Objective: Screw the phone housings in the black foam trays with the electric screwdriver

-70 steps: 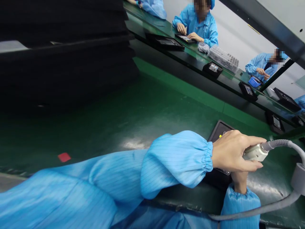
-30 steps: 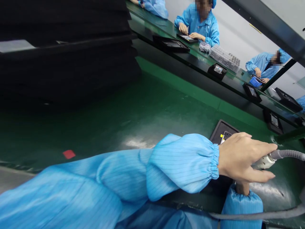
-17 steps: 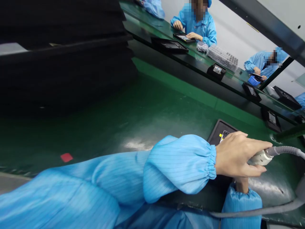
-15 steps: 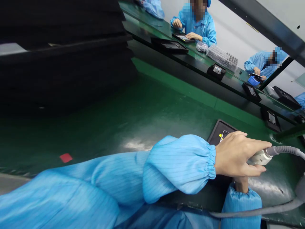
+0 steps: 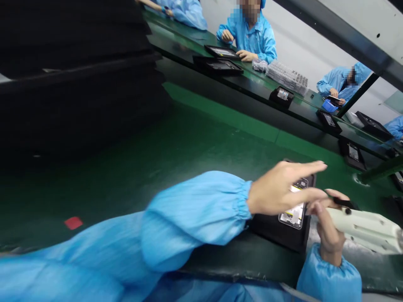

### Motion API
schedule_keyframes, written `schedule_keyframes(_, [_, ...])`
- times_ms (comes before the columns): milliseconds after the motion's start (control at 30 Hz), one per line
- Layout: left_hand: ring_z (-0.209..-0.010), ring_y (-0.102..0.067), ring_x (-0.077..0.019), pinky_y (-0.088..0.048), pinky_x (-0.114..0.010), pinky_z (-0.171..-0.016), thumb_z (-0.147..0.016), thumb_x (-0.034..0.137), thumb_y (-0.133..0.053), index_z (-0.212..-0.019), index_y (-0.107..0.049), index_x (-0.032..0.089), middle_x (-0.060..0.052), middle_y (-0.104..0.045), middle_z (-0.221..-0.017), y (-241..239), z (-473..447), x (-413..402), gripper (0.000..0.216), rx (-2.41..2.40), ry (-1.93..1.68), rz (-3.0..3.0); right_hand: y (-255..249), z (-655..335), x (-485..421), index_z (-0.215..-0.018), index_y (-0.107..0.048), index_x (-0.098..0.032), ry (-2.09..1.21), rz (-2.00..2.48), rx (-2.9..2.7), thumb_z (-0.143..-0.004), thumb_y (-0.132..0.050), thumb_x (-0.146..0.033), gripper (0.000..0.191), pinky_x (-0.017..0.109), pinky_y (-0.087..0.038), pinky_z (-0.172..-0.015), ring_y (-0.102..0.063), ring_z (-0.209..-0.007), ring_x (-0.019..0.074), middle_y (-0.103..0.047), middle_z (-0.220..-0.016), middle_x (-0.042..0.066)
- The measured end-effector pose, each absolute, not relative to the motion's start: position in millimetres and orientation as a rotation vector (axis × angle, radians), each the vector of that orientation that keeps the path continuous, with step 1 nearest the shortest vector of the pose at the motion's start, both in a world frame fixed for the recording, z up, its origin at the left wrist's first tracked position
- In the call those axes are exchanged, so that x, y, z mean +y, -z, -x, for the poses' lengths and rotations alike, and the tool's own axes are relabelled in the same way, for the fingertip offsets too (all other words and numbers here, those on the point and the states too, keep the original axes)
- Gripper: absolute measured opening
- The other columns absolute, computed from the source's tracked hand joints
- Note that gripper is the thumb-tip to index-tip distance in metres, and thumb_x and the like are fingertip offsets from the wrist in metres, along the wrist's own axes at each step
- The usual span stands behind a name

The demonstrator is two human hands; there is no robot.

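My right hand (image 5: 330, 224) grips an electric screwdriver (image 5: 367, 230) with a pale body and a black lever, which lies across to the right. My left hand (image 5: 283, 188) reaches in over a phone with its inside exposed (image 5: 292, 216). Two of its fingers are stretched out and apart, their tips close to the fingers of my right hand; whether they touch, I cannot tell. Beneath both, the phone rests in a black tray (image 5: 273, 233), partly covered by my left hand. The tip of the screwdriver is hidden.
A tall black stack (image 5: 78, 84) fills the left side. A red patch (image 5: 73, 222) lies on the green bench (image 5: 189, 142). Beyond, more black trays (image 5: 327, 120) line another bench, where a co-worker (image 5: 252, 33) and others sit. A green post (image 5: 380, 170) stands at right.
The screwdriver has swung so its body now points right, into fuller view. My left hand has come away from its cable end and moved left, uncovering more of the phone.
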State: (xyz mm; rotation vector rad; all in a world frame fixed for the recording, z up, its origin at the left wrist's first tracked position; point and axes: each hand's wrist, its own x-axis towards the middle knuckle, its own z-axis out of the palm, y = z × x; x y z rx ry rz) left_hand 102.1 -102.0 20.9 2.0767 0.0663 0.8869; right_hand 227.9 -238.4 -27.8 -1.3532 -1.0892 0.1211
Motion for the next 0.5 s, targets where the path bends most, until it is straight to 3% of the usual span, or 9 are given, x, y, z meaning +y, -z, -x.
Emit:
schedule_keyframes(67, [-0.121, -0.057, -0.02, -0.043, -0.029, -0.105, -0.089, 0.04, -0.055, -0.129, -0.057, 0.013, -0.009, -0.059, -0.132, -6.1, -89.0, -84.0, 0.048, 0.248, -0.879, -2.145, 28.8, -237.1, -248.9, -0.115, -0.051, -0.02, -0.027, 1.34, -1.024, -0.086, -0.064, -0.03, 0.034, 0.037, -0.054, -0.075, -0.066, -0.07, 0.0172, -0.064, -0.069, -0.004])
schedule_keyframes(200, [-0.131, -0.047, -0.0246, -0.037, -0.041, -0.11, -0.088, 0.037, -0.049, -0.123, -0.062, 0.016, -0.01, -0.054, -0.136, 36.0, -64.4, -50.9, 0.042, 0.586, -0.55, -2.412, 60.5, -284.6, -282.5, -0.107, -0.064, -0.017, 0.234, 1.819, -0.894, -0.081, -0.067, -0.038, 0.034, 0.042, -0.053, -0.088, -0.066, -0.099, 0.0261, -0.069, -0.109, 0.011])
schedule_keyframes(300, [-0.134, -0.043, -0.0263, -0.036, -0.043, -0.11, -0.088, 0.034, -0.045, -0.119, -0.064, 0.015, -0.011, -0.052, -0.138, 63.0, -55.3, -37.8, 0.041, 0.747, -0.342, -2.503, 103.6, -336.3, -303.8, -0.113, -0.064, -0.012, 0.363, 2.056, -1.056, -0.084, -0.059, -0.038, 0.039, 0.044, -0.052, -0.091, -0.064, -0.106, 0.0301, -0.065, -0.118, 0.018])
schedule_keyframes(400, [-0.134, -0.042, -0.025, -0.035, -0.04, -0.111, -0.089, 0.031, -0.041, -0.121, -0.063, 0.012, -0.013, -0.052, -0.138, 76.7, -56.2, -35.7, 0.043, 0.807, -0.296, -2.521, 131.4, -377.0, -310.8, -0.114, -0.065, -0.013, 0.346, 2.087, -1.314, -0.087, -0.045, -0.025, 0.035, 0.047, -0.046, -0.101, -0.05, -0.126, 0.0314, -0.053, -0.135, 0.019])
schedule_keyframes(500, [-0.133, -0.043, -0.0232, -0.034, -0.039, -0.113, -0.089, 0.03, -0.039, -0.121, -0.063, 0.013, -0.011, -0.052, -0.138, 78.8, -61.4, -38.6, 0.043, 0.829, -0.305, -2.519, 132.1, -394.0, -310.0, -0.133, -0.051, -0.013, 0.302, 2.202, -1.389, -0.087, -0.04, -0.016, 0.047, 0.048, -0.033, -0.112, -0.028, -0.141, 0.0286, -0.03, -0.152, 0.017])
